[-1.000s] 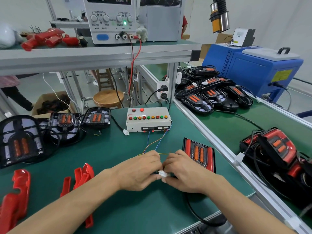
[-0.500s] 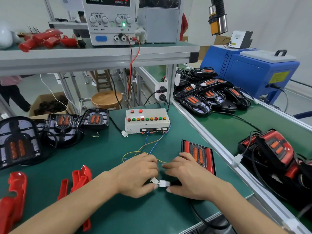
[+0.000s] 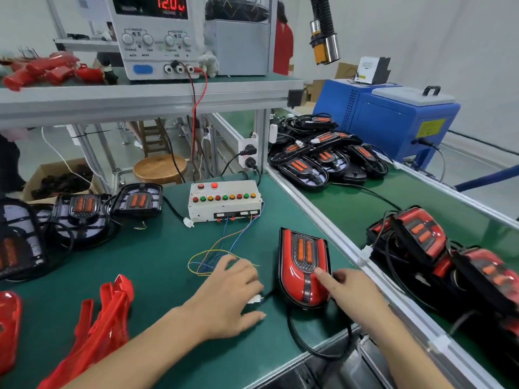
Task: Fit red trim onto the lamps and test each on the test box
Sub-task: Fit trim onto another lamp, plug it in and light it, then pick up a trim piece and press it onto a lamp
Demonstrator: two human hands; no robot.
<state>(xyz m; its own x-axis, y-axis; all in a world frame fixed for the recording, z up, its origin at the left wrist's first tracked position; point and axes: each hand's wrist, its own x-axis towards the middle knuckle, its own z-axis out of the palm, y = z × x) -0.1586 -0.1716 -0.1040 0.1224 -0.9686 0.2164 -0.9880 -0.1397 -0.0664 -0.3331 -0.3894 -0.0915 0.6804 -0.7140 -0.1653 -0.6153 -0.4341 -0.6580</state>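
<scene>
A lamp (image 3: 304, 265) fitted with red trim lies face up on the green mat, right of centre. My right hand (image 3: 349, 290) rests against its right side, one fingertip on the red trim. My left hand (image 3: 231, 293) lies palm down just left of the lamp. Its fingers are loosely bent over a white connector (image 3: 254, 300), which lies between forefinger and thumb. Thin coloured wires (image 3: 213, 256) run from under that hand to the white test box (image 3: 224, 202). A black cable (image 3: 306, 343) loops from the lamp towards the connector. Loose red trim pieces (image 3: 106, 318) lie at lower left.
Lamps without trim (image 3: 136, 199) sit at the left of the mat. A conveyor (image 3: 351, 209) on the right carries a pile of black lamps (image 3: 323, 155) and trimmed lamps (image 3: 415, 234). A power supply (image 3: 157, 37) reading 12.0 stands on the shelf above.
Both hands were pinching the white connectors together. My right hand has since let go and moved right onto the lamp. My left hand stays over the connector, and the lamp now shows fully.
</scene>
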